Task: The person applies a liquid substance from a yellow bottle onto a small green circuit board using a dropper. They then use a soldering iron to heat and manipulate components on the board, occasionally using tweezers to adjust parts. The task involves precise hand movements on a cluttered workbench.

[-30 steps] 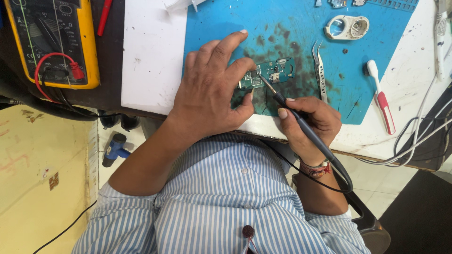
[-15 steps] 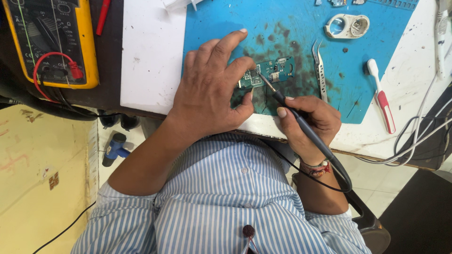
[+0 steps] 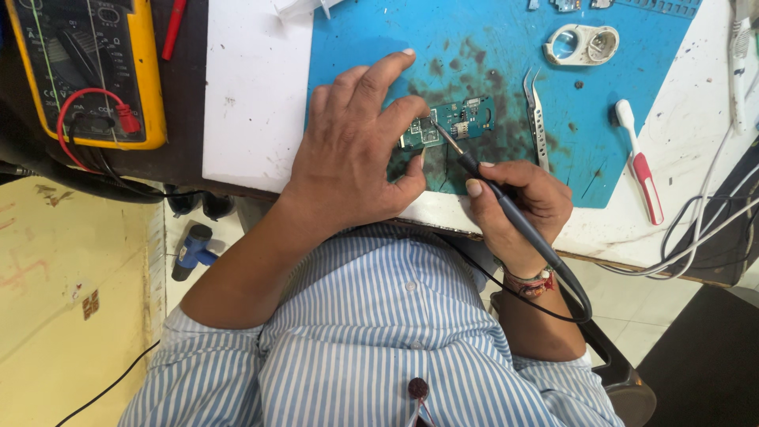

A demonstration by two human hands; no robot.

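Pressing your left hand [image 3: 348, 154] flat, you pin a small green circuit board [image 3: 452, 120] to the stained blue mat [image 3: 482, 47] on the white surface [image 3: 253, 87], fingers spread and closed on nothing. Your right hand [image 3: 522, 209] has its grip clamped pen-fashion on a black soldering iron [image 3: 506, 213], tip touching the board near its silver chip. Keep the tip steady on a single joint, heel of the hand braced at the surface edge, and hold the cable clear. Steel tweezers [image 3: 536, 119] lie just beside the board; a yellow multimeter [image 3: 87, 71] sits well apart.
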